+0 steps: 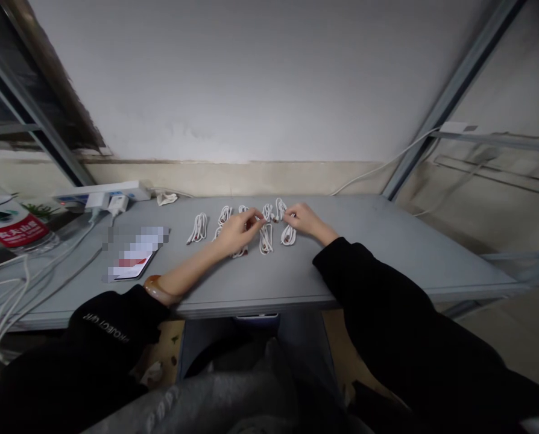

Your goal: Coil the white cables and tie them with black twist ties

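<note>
Left hand [237, 232] at the centre of the frame: thumb and fingers drawn close together, tips pointing right, over a group of small coiled white cable bundles with reddish-brown ends [266, 238]. Right hand [303, 218], just right of centre, also narrow, fingertips at the bundles on the group's right side. Blur and small size make it hard to see whether either hand pinches a cable; cannot tell.

Bundles lie in two rough rows across the middle of a flat grey tabletop [432, 253]; some are partly hidden by the left hand. One white coil [198, 229] lies apart at the row's left end.

Both arms in long black sleeves, lettering on the left one; glossy amber-brown bangle [158, 290] at the left wrist.

Left of centre: dark-edged smartphone with a lit screen [138, 265], display partly pixelated. Upper left of the tabletop: long white power strip [136, 191] with white plugs [118, 205] in it. Far left edge: container with a red-and-white label [14, 226]. Plain pale wall [269, 78] fills the upper frame.
</note>
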{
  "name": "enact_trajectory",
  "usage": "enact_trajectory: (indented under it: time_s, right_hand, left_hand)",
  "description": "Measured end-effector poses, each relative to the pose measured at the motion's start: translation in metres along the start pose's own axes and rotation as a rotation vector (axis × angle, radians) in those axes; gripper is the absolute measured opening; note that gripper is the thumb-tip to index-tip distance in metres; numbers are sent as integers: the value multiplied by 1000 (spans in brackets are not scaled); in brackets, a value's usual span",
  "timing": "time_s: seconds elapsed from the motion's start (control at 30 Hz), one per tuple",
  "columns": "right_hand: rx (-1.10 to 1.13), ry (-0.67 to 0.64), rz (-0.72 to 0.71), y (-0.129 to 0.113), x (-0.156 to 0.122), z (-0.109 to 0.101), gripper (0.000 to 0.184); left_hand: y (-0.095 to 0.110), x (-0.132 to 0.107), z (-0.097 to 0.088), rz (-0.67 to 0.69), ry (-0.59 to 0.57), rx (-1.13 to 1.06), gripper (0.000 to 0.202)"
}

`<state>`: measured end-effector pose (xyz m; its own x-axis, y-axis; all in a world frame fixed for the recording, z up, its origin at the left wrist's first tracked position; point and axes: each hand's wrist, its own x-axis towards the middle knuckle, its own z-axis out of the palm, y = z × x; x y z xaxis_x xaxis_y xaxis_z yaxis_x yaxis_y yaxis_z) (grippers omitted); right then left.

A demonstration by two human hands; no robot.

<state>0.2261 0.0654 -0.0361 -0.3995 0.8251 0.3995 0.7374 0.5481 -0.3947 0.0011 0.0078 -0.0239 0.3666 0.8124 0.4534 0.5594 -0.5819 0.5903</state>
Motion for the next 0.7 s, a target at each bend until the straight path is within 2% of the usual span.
enact_trajectory:
  time_s: [0.1,0.2,0.4,0.7]
  right_hand:
    - [-176,-96,-27,-4,0,4,26]
    - [-265,-81,-145,-6,0,8,22]
    - [-256,7,-391,-1,3,12,18]
    - [-262,36,-573,10,9,23,18]
  left_hand:
    - [-4,2,-1,-19,47,-45,18]
    - [-7,3,-1,-40,74,-58,17]
    - [-10,3,1,-64,123,-51,18]
    - [-14,5,-2,-57,185,-63,18]
